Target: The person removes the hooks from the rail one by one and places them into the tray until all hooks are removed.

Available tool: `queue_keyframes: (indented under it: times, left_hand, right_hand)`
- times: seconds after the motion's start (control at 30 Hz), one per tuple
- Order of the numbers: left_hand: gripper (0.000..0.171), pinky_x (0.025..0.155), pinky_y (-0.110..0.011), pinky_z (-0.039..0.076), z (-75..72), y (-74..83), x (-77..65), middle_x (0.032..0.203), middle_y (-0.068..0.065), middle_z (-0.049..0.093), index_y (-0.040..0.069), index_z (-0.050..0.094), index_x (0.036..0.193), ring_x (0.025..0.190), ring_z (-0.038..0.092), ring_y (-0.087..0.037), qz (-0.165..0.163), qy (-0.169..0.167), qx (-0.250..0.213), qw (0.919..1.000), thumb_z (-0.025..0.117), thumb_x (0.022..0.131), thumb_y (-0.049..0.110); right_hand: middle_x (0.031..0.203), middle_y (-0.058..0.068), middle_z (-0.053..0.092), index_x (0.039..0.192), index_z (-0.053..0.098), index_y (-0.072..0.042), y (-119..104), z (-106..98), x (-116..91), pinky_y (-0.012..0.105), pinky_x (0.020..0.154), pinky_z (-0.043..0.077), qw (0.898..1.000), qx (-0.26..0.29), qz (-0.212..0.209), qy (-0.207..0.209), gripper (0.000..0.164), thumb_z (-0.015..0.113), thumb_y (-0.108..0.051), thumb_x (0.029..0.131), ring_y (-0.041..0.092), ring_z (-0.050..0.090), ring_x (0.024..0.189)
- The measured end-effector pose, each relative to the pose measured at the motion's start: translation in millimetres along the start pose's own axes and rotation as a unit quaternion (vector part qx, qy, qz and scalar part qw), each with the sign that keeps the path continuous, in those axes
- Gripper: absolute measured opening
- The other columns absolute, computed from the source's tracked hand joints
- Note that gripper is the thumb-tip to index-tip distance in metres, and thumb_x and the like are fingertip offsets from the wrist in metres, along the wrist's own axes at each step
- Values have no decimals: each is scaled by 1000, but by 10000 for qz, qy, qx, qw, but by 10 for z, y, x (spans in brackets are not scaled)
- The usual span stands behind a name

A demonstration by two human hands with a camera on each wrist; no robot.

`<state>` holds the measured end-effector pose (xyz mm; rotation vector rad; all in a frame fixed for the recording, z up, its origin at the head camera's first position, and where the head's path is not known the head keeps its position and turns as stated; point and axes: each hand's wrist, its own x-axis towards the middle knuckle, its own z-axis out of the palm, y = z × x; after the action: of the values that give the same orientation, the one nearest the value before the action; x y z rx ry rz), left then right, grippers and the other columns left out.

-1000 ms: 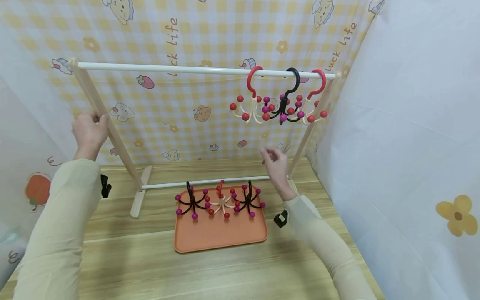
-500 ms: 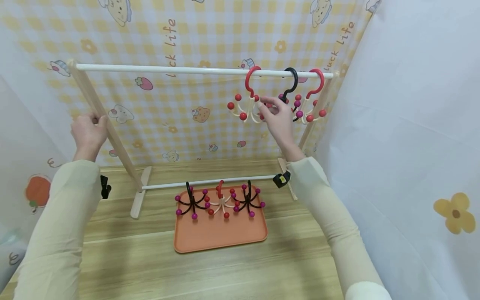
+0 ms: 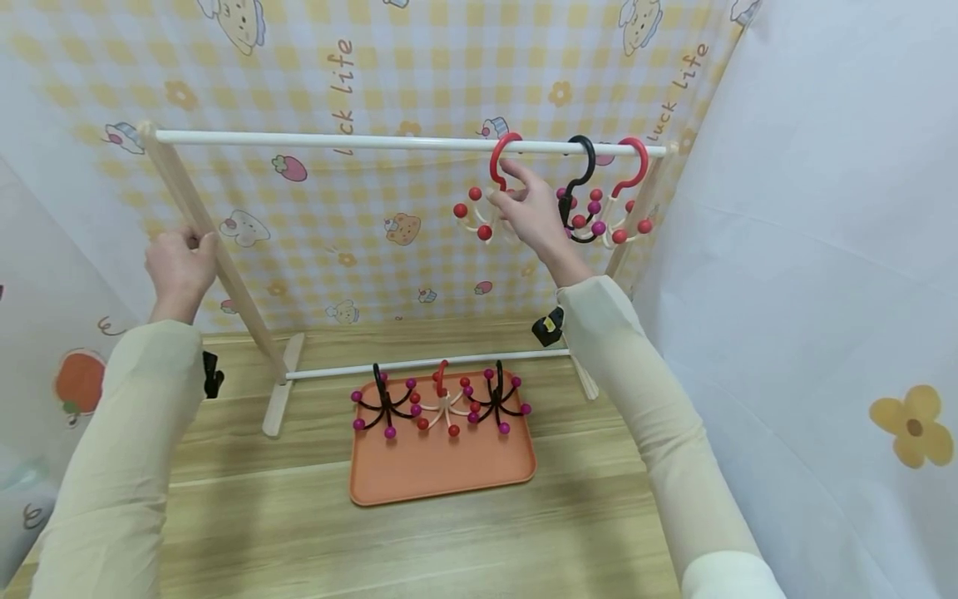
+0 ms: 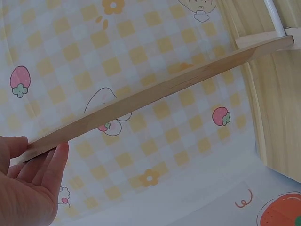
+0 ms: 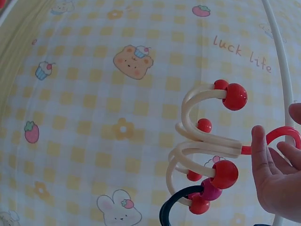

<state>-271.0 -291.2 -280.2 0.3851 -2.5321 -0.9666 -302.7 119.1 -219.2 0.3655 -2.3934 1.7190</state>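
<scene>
My left hand (image 3: 182, 262) grips the left wooden post (image 3: 236, 291) of a rack; in the left wrist view, thumb and fingers lie on either side of that post (image 4: 155, 95). At the rack's white top rail (image 3: 314, 139), my right hand (image 3: 535, 212) reaches around the nearest rotating hanger, cream with red balls and a red hook (image 3: 496, 160). Seen from the right wrist, thumb and fingers are spread about the red hook (image 5: 283, 132), above the cream arms (image 5: 211, 148). A black hanger (image 3: 586, 162) and another red-hooked hanger (image 3: 638, 162) hang farther right.
An orange tray (image 3: 441, 474) on the wooden table (image 3: 299, 532) carries two black hangers (image 3: 386, 403) (image 3: 497, 399) and a red-hooked cream one (image 3: 443, 398) between them. A lower white rail (image 3: 329, 371) runs behind it. Patterned cloth backs the rack.
My right hand has risen from below the hanging hangers, then moved up and left to the leftmost red hook. My left hand keeps its grip on the post.
</scene>
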Motion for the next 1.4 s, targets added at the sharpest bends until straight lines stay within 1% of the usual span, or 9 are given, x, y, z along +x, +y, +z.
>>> queue_keyframes:
  times: [0.23, 0.4, 0.57, 0.73, 0.9, 1.1, 1.23, 1.3, 1.4]
  left_hand:
    - [46, 87, -47, 33, 12, -11, 10, 109, -30, 51, -11, 52, 110, 100, 46, -42, 52, 59, 11, 10000, 32, 93, 26]
    - [45, 88, -48, 32, 9, -7, 17, 109, -31, 52, -11, 53, 109, 100, 45, -42, 92, 88, 21, 9999, 32, 93, 26]
    - [45, 89, -48, 31, 8, 1, 10, 108, -30, 52, -11, 53, 107, 101, 45, -42, 112, 125, 35, 9999, 32, 92, 26]
    - [46, 88, -48, 32, 2, 6, -2, 109, -31, 51, -11, 53, 109, 101, 45, -42, 66, 83, 13, 9999, 32, 93, 26]
    - [46, 87, -47, 33, 3, 3, -12, 108, -31, 51, -12, 52, 108, 100, 45, -42, 94, 86, 27, 9999, 31, 93, 26]
    - [46, 83, -46, 35, 5, -8, -14, 107, -31, 52, -12, 53, 106, 98, 47, -41, 136, 122, 44, 9998, 32, 92, 26]
    - [46, 70, -32, 40, 1, -6, -5, 108, -30, 53, -11, 53, 109, 96, 49, -40, 108, 79, 58, 9999, 32, 92, 27]
    - [46, 63, -26, 37, -1, -6, 0, 108, -29, 53, -10, 54, 109, 95, 50, -39, 108, 81, 61, 9999, 33, 92, 27]
    - [44, 62, -25, 36, 0, -11, 2, 107, -30, 53, -10, 54, 106, 94, 50, -39, 131, 131, 67, 9998, 33, 92, 26]
  right_hand:
    - [121, 1, 49, 126, 48, -12, -7, -10, 23, 30, 72, 47, 9994, -74, -341, -31, 43, 58, -13, 84, 14, 55, 93]
    - [112, 11, 55, 117, 54, -4, -1, -42, 40, 27, 71, 47, 9975, 15, -561, 438, 33, 58, -12, 85, 17, 56, 90]
    - [100, 10, 60, 109, 59, -5, 11, -81, 39, 24, 71, 46, 9941, -124, -594, 897, 25, 56, -14, 86, 18, 57, 86]
    - [98, 8, 61, 108, 60, -4, 37, -119, 51, 23, 74, 45, 9906, -546, -735, 1015, 24, 55, -16, 87, 14, 58, 86]
    - [97, 8, 61, 107, 59, -2, 46, -142, 57, 22, 74, 45, 9885, -666, -814, 1090, 24, 54, -14, 88, 12, 58, 86]
    - [97, 6, 61, 107, 60, -3, 24, -137, 53, 22, 76, 44, 9863, -489, -974, 1236, 24, 55, -16, 87, 12, 58, 86]
    - [96, 7, 60, 105, 61, -1, -34, -127, 29, 22, 77, 44, 9826, -201, -1268, 1343, 23, 57, -14, 86, 13, 59, 85]
    - [95, 7, 60, 104, 61, 0, -76, -115, -7, 22, 77, 44, 9815, -35, -1380, 1325, 23, 57, -13, 86, 14, 59, 85]
    - [96, 12, 60, 104, 59, 3, -172, -72, -114, 23, 78, 44, 9819, 245, -1451, 1197, 22, 57, -9, 86, 16, 59, 85]
